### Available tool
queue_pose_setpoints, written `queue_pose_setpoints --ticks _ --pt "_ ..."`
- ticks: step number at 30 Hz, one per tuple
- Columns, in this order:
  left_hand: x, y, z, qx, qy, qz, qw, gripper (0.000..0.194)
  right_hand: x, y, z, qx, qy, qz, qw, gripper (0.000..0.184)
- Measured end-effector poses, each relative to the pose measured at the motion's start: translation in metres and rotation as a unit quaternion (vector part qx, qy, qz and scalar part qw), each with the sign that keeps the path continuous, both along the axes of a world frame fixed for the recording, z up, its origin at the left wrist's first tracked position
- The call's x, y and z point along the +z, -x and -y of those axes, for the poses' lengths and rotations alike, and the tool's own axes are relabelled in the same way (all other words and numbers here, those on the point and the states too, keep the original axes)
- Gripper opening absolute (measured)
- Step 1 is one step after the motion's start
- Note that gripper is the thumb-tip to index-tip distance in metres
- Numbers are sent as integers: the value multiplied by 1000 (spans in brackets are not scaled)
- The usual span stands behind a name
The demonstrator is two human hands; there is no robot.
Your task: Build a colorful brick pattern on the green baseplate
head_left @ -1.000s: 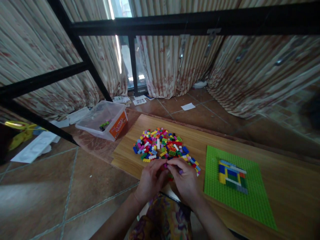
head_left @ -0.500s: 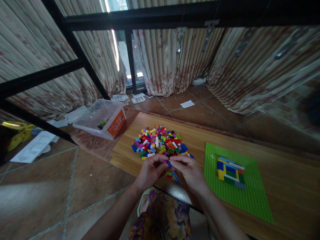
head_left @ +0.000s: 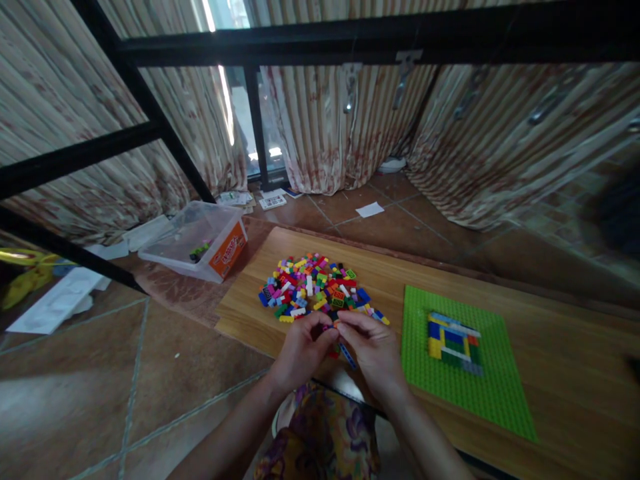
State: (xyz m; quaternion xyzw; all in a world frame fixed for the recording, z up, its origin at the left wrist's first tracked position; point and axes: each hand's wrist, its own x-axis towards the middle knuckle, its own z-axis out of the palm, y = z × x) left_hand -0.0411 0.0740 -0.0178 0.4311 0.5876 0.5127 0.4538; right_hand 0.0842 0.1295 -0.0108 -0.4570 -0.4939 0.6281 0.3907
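Brown wooden worktop [head_left: 385, 287] is carrying one green plastic baseplate [head_left: 455, 390]; one left grip [head_left: 306, 343] and one right grip [head_left: 373, 350] are narrowly pinching small plastic bricks [head_left: 328, 327], number unclear, between fingertips.

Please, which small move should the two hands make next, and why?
Perhaps press together the small plastic pieces, partly hidden and one pinkish, because the bare left hand and bare right hand hold them between nearly meeting fingertips.
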Motion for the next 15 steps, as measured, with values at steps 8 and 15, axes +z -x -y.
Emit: queue_pose_setpoints --ticks 8,15 --pt "0 9 0 -22 -35 -105 994 11 -5 -5 -4 20 -5 20 1000 21" --pt "0 15 -6 -6 -56 -381 923 13 -12 0 -6 103 -311 258 909 22"
